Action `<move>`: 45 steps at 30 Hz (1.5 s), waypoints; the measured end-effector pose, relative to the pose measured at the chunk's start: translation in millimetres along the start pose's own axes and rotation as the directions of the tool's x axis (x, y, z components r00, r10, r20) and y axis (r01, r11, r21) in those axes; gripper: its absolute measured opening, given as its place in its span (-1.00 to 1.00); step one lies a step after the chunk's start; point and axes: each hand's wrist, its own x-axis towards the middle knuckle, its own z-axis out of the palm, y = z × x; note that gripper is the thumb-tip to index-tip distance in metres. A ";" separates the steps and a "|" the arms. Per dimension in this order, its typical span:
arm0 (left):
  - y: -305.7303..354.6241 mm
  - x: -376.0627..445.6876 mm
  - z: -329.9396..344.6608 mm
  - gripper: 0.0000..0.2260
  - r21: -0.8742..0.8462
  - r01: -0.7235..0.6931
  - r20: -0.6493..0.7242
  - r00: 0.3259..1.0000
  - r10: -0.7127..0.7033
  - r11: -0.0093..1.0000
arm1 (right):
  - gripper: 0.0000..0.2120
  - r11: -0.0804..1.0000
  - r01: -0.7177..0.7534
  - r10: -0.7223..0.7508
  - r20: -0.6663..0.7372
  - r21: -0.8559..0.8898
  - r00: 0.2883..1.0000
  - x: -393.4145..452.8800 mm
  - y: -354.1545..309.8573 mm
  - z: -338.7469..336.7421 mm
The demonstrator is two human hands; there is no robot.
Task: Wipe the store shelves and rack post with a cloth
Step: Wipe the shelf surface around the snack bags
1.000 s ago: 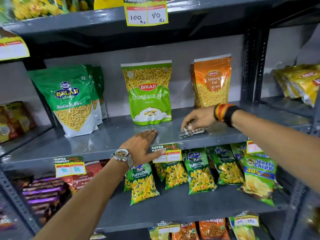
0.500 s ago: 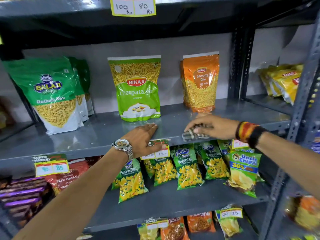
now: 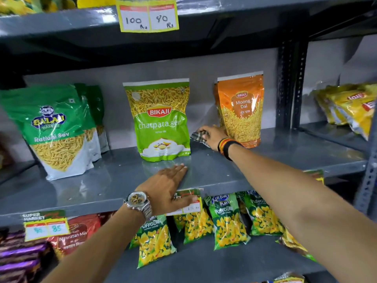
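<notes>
The grey metal shelf (image 3: 114,180) runs across the middle of the view. My right hand (image 3: 214,136) presses a checked cloth (image 3: 199,137) onto the back of that shelf, in the gap between the green Chatpata Sev bag (image 3: 161,121) and the orange Moong Dal bag (image 3: 241,111). My left hand (image 3: 167,186) lies flat, fingers apart, on the shelf's front edge, its thumb over a price label (image 3: 188,203). The dark perforated rack post (image 3: 290,84) stands upright to the right of the orange bag.
Green Ratlami Sev bags (image 3: 55,127) stand at the left of the shelf. Yellow packets (image 3: 350,107) lie on the neighbouring shelf at right. Puffcorn packets (image 3: 226,221) fill the shelf below. The upper shelf carries a price tag (image 3: 148,17).
My right hand has carried the cloth from the shelf's front edge to the back, between the two bags. The left hand has stayed on the front edge.
</notes>
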 end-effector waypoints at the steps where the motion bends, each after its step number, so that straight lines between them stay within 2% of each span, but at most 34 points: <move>1: -0.1 0.3 -0.1 -0.06 0.000 -0.002 -0.002 1.000 0.002 1.000 | -0.67 1.000 -0.008 0.008 0.005 -0.028 1.000 11.4 5.0 6.6; 5: 2.3 0.6 -2.8 -0.01 0.003 0.013 0.007 1.000 -0.013 1.000 | -0.61 0.995 0.017 -0.012 0.060 -0.095 0.998 63.2 24.3 30.0; 10: -1.6 1.2 3.4 -0.05 -0.009 0.002 -0.025 1.000 -0.002 1.000 | -0.71 0.985 0.042 -0.018 0.144 -0.166 0.989 97.8 38.9 36.2; 14: -4.5 2.1 7.9 -0.06 -0.005 -0.007 -0.038 0.999 0.007 1.000 | -0.51 0.960 0.111 -0.051 0.229 -0.258 0.972 115.9 48.8 47.2; 17: -4.0 2.9 5.9 -0.07 0.000 0.002 -0.036 0.999 -0.002 1.000 | -0.59 0.945 0.163 -0.076 0.294 -0.283 0.953 114.5 40.0 49.9; 21: -0.9 1.4 3.1 -0.06 0.000 -0.005 -0.025 1.000 0.005 1.000 | -0.69 0.944 0.213 -0.119 0.345 -0.250 0.931 91.9 26.4 44.8; 28: -2.1 1.1 3.7 -0.05 0.019 -0.017 -0.011 1.000 0.017 1.000 | -0.65 0.924 0.303 -0.182 0.429 -0.232 0.885 2.0 20.3 -5.6; 31: -1.1 1.2 1.2 -0.05 0.023 -0.026 -0.006 1.000 0.026 0.999 | -0.66 0.929 0.335 -0.203 0.542 -0.156 0.815 -46.1 1.4 -47.9; 33: 0.9 -0.3 -0.5 -0.02 0.016 -0.026 -0.014 1.000 0.026 1.000 | -0.68 0.953 0.270 -0.167 0.503 -0.138 0.848 -55.5 -7.2 -65.3; 35: 2.6 -1.6 -2.4 0.00 0.012 -0.022 -0.010 1.000 0.023 1.000 | -0.68 0.971 0.180 -0.114 0.361 -0.157 0.926 -51.3 -4.6 -64.1; 36: 2.8 -2.0 -2.9 0.00 0.011 -0.020 -0.008 1.000 0.020 1.000 | -0.67 0.973 0.153 -0.091 0.323 -0.171 0.942 -49.3 -1.0 -56.9; 40: 2.3 -2.2 -3.4 0.12 -0.009 -0.027 -0.015 1.000 0.027 1.000 | -0.64 0.971 0.101 -0.025 0.327 -0.217 0.945 -55.6 8.9 -33.5; 42: 1.6 -1.9 -2.2 0.16 -0.007 -0.030 -0.008 1.000 0.029 1.000 | -0.63 0.971 0.120 -0.053 0.307 -0.204 0.950 -72.5 8.1 -39.5; 45: 0.9 -1.2 -1.1 0.08 0.007 -0.024 -0.013 1.000 0.024 1.000 | -0.64 0.972 0.183 -0.123 0.337 -0.150 0.933 -119.8 4.1 -61.6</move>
